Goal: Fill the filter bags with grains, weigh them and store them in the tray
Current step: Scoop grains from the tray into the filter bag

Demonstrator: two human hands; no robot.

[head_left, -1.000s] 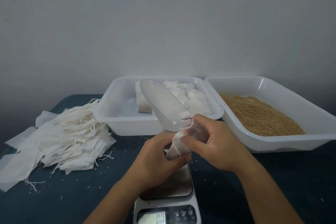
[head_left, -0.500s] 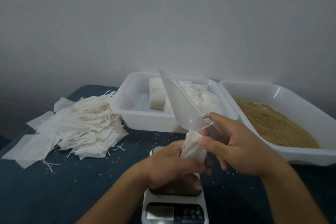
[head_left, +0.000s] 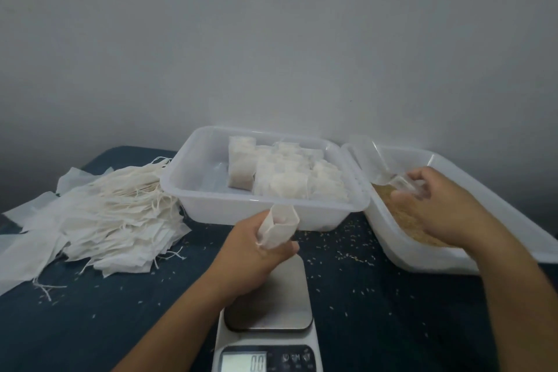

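Note:
My left hand [head_left: 256, 254] grips a white filter bag [head_left: 279, 226], mouth open and upright, just above the steel plate of the scale [head_left: 271, 305]. Over the right tray [head_left: 453, 260] of brown grains [head_left: 401, 214], my right hand [head_left: 437, 205] holds a clear plastic scoop [head_left: 377, 169] by its handle, the scoop lying over the grains at the tray's left end. The middle white tray [head_left: 193, 190] holds several filled filter bags [head_left: 290, 178]. The scale's display reads 0.0.
A heap of empty filter bags with strings [head_left: 99, 214] lies at the left on the dark blue tabletop [head_left: 90, 326]. Loose grains are scattered around the scale and between the trays. A grey wall stands right behind the trays.
My right hand has carried the scoop away from the bag's mouth, rightward into the grain tray. My left hand stays over the scale with the bag, its mouth now open.

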